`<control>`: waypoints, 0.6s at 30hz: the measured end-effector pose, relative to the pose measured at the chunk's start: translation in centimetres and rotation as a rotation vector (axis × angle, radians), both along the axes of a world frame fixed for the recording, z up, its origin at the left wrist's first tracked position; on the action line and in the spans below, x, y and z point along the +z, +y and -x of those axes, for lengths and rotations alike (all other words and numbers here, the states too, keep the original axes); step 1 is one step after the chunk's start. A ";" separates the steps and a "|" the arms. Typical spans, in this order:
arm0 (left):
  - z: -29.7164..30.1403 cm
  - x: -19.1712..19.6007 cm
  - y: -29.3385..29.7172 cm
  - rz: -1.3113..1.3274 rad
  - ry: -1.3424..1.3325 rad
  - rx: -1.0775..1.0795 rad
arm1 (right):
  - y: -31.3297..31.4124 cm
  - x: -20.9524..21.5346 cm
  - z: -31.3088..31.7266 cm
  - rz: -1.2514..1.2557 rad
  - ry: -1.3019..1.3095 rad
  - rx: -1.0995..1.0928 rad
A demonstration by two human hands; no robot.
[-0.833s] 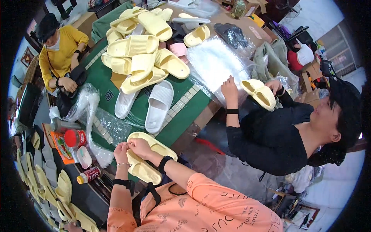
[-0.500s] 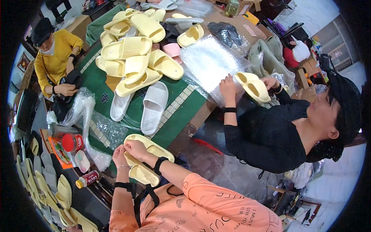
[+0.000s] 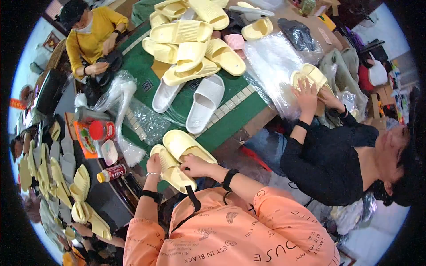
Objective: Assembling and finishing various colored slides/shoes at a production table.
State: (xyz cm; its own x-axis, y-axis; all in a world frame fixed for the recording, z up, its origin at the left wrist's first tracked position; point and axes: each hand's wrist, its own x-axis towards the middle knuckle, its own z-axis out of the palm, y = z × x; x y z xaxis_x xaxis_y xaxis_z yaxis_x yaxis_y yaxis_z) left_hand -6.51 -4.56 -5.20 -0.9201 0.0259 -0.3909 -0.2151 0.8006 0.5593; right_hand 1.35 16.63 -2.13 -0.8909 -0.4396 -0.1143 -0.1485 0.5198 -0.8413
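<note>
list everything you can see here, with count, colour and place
slipper pair: two, pale yellow, held at the near table edge
white slippers: two, mid table
slipper pile: several, pale yellow, far side of the table
table: one, green top
clear bags: a heap, right of the pile
bottle: one, red cap, left
co-worker in black: one, right, handling yellow slippers
co-worker in yellow: one, far left
left hand: on the pair
right hand: on the pair

An orange printed T-shirt with short sleeves, a black strap across the chest. A black wristband on each wrist, plus a thin bracelet on the left.
</note>
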 end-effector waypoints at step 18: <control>-2.8 9.7 0.4 -0.251 0.463 0.157 | 14.0 7.4 2.0 -0.031 0.478 -0.875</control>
